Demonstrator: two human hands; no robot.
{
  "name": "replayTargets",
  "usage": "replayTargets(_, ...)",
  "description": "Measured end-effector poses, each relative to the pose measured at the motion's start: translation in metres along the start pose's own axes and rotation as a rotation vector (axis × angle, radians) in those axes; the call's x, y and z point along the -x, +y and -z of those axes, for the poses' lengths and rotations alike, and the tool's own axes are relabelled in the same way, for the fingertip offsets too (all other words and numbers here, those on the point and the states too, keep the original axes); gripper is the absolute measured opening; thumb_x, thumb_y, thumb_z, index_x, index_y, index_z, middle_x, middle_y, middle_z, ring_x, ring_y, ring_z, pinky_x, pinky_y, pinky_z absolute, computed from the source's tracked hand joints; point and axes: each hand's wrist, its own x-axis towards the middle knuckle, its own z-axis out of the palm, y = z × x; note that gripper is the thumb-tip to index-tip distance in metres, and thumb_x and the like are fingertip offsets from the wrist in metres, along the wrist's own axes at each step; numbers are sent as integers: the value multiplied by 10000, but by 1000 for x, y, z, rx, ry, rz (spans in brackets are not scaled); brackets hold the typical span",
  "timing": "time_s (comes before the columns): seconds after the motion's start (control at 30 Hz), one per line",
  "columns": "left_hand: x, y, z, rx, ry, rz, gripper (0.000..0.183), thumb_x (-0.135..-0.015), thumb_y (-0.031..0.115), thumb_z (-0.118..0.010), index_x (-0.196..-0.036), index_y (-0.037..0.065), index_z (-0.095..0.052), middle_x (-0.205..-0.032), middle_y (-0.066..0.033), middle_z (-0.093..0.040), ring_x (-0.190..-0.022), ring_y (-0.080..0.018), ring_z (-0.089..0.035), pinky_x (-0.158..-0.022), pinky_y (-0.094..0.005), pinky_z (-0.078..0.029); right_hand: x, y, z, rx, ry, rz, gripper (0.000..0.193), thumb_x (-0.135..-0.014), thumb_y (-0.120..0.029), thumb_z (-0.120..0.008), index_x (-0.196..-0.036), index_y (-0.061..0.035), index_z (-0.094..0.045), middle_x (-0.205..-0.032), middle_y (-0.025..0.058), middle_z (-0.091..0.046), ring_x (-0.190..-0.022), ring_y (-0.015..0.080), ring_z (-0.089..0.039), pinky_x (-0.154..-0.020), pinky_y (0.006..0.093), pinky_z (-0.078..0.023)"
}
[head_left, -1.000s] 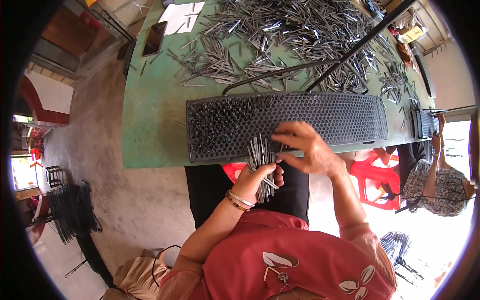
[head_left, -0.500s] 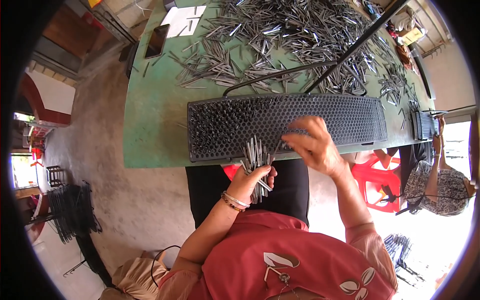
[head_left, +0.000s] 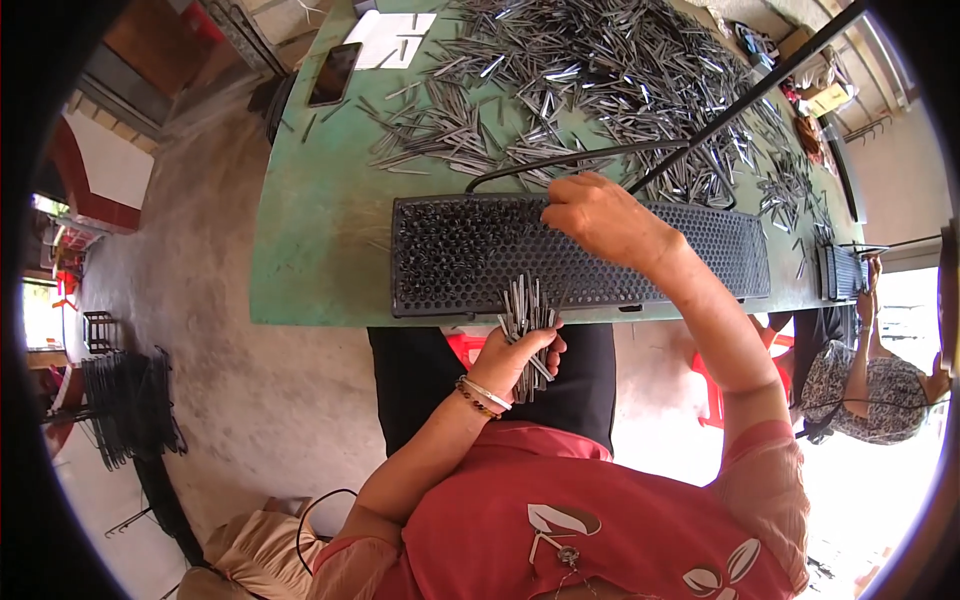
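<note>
My left hand (head_left: 512,358) is wrapped round a bundle of thin, flat metal strips (head_left: 526,303), fanned upward at the near edge of a long black perforated panel (head_left: 690,240). Over the far half of that panel is my right hand (head_left: 600,215), its fingers closed. Whatever its fingertips pinch is hidden from view. Several dark strips (head_left: 445,240) poke from the holes in the panel's left part; toward the right the holes show bare. A bent black rod frame (head_left: 580,155) rises behind the panel.
A large heap of loose strips (head_left: 620,75) covers the back of the green table (head_left: 310,220). At the back left lie a phone (head_left: 336,74) and white paper (head_left: 385,45). Another person (head_left: 875,395) works at a similar panel (head_left: 838,272) on the right.
My right hand has moved away from me and slightly left, from the panel's near part to its far half; its fingers have closed. My left hand keeps its bundle.
</note>
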Motion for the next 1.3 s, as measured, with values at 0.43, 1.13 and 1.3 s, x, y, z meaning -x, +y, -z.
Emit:
replayTargets(0.43,0,1,0,-12,-12,-10,213,-874,140,-593,-1047,15,-596,-803,-82,-631,-641,-150,-595,-558,-272,-484,-21,-6,3,63,-102,42,47,-705,-57,-575,-670,-31,-593,-799,87,-539,-859,266,-588,-781,367,-486)
replayTargets(1.13,2,1,-1,-17,-9,-20,238,-875,114,-566,-1089,14,-590,-813,-73,-629,-638,-143,-590,-559,-263,-486,1,6,1,-245,136,-246,108,-799,-131,-633,-870,-50,-634,-847,88,-590,-758,323,-616,-651,418,-503)
replayTargets(1.3,2,1,-3,-27,-17,-35,250,-874,112,-567,-1102,10,-586,-811,-70,-627,-645,-141,-590,-562,-261,-485,9,-8,-12,-161,132,-304,138,-772,-116,-670,-892,-58,-633,-830,79,-574,-730,292,-611,-620,383,-506)
